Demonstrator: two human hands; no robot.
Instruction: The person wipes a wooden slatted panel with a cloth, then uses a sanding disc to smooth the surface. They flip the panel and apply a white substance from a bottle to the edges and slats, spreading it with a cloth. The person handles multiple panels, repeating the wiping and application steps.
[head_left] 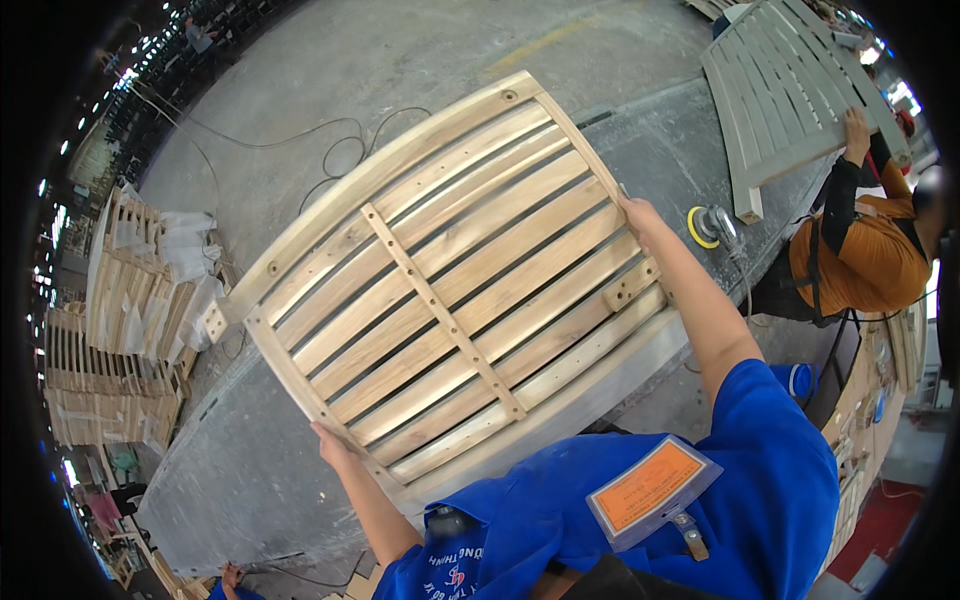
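Observation:
A pale wooden slatted panel [540, 270], shaped like a bench seat or back, is held tilted in front of me over the dark work table. A drilled batten [440, 310] runs across its slats, and a small block [630, 285] sits near the right-hand edge. My left hand [335, 450] is closed on the lower part of the left side rail. Higher up, my right hand [645, 220] grips the right side rail, its fingers partly hidden by the wood. A sander [715, 228] with a yellow pad rests on the table just beyond my right forearm.
The grey table [250, 455] extends under the panel. At the right, a person [860, 250] in an orange-brown top handles a greyish slatted panel [780, 100]. Stacks of wooden slatted parts [140, 290] stand at the left. A cable [345, 140] loops on the floor; a blue bucket [797, 380] stands right.

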